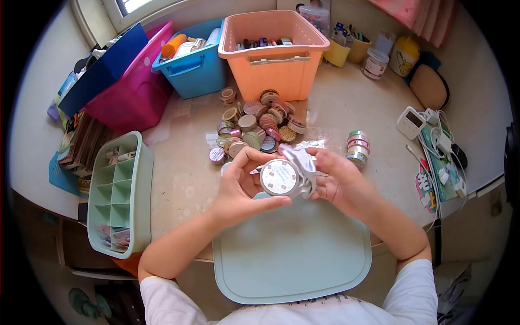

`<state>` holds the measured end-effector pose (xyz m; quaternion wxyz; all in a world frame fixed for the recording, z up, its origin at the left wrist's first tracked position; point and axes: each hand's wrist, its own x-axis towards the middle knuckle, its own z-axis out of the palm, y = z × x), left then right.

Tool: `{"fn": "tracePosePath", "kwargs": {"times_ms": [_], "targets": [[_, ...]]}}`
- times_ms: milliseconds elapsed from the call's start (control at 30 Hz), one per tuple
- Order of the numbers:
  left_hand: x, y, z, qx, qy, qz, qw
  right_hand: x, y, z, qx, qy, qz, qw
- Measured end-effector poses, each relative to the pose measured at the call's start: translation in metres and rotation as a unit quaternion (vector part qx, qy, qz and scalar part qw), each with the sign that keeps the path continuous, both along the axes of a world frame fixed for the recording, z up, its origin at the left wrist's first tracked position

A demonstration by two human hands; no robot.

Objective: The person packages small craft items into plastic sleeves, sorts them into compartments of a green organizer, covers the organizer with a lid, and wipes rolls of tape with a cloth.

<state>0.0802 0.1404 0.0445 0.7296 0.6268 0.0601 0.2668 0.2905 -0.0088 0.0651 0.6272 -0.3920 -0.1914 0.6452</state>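
Above a pale green lid [292,254] at the desk's front edge, my left hand [244,187] is closed round a white round tape roll [279,177] with small printed figures. My right hand [344,181] pinches a crumpled whitish cloth-like piece [304,168] against the roll's right side. Just beyond both hands lies a heap of tape rolls [249,123] in many colours. To the right of the heap stands a short stack of tape rolls [358,146].
A green divided box [142,206] stands at the left. Along the back are a magenta bin [130,92], a blue bin [197,73] and an orange bin [276,70]. White cables and a small display device [411,123] lie at the right.
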Motion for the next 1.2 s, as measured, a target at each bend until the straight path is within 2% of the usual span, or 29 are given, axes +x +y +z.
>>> {"fn": "tracePosePath", "kwargs": {"times_ms": [33, 133, 233, 267, 333, 367, 533, 600, 667, 733, 767, 800, 867, 933, 1000, 1033, 1133, 1200], "targets": [[0.001, -0.002, -0.001, 0.009, -0.001, 0.008, 1.000, -0.002, 0.000, -0.005, -0.002, -0.059, 0.001, 0.998], [0.001, -0.003, 0.002, -0.001, 0.002, 0.005, 1.000, -0.001, 0.001, -0.016, 0.038, -0.083, -0.040, 0.995], [0.002, -0.002, 0.003, -0.009, -0.007, 0.023, 1.000, -0.006, 0.001, 0.000, 0.040, -0.117, -0.083, 0.989], [0.002, -0.001, 0.004, -0.008, -0.007, 0.024, 1.000, -0.002, 0.000, -0.004, 0.041, -0.118, -0.082, 0.989], [0.001, -0.001, 0.005, -0.001, -0.007, 0.025, 1.000, 0.014, -0.005, -0.023, 0.133, -0.151, -0.032, 0.979], [0.001, -0.001, 0.004, -0.001, -0.007, 0.026, 1.000, 0.017, -0.005, -0.029, 0.142, -0.162, -0.032, 0.976], [0.002, -0.003, 0.006, 0.017, -0.023, 0.019, 0.999, 0.002, -0.008, -0.003, 0.149, -0.125, -0.039, 0.980], [0.002, -0.003, 0.006, 0.016, -0.023, 0.021, 0.999, -0.005, -0.013, 0.009, 0.149, -0.016, -0.059, 0.987], [0.003, -0.002, 0.005, 0.016, -0.024, 0.024, 0.999, -0.004, -0.012, 0.002, 0.180, -0.053, -0.056, 0.981], [0.002, -0.001, 0.003, 0.032, -0.011, 0.009, 0.999, -0.011, -0.009, 0.007, 0.196, -0.190, -0.026, 0.962], [0.002, -0.003, 0.004, 0.044, 0.001, 0.010, 0.999, -0.012, -0.008, -0.002, 0.198, -0.309, -0.040, 0.930], [0.002, -0.003, 0.003, 0.044, 0.001, 0.010, 0.999, -0.012, -0.008, 0.001, 0.206, -0.561, -0.087, 0.797], [0.002, -0.006, -0.001, 0.045, 0.024, -0.013, 0.999, -0.013, -0.002, -0.008, 0.322, -0.721, -0.152, 0.594], [0.002, -0.008, 0.000, 0.030, 0.029, -0.014, 0.999, -0.014, -0.004, -0.007, 0.313, -0.733, -0.152, 0.585], [0.002, -0.008, 0.001, 0.083, 0.017, -0.010, 0.996, -0.016, -0.005, -0.001, 0.379, -0.734, -0.097, 0.555], [0.002, -0.008, 0.002, 0.073, 0.025, -0.002, 0.997, -0.015, -0.008, -0.003, 0.387, -0.719, -0.073, 0.573], [0.000, -0.009, 0.009, 0.060, 0.042, 0.004, 0.997, 0.000, -0.008, 0.012, 0.353, -0.755, -0.087, 0.545], [0.000, -0.009, 0.001, 0.052, 0.045, -0.011, 0.998, -0.002, 0.000, 0.003, 0.326, -0.767, -0.130, 0.537]]}}
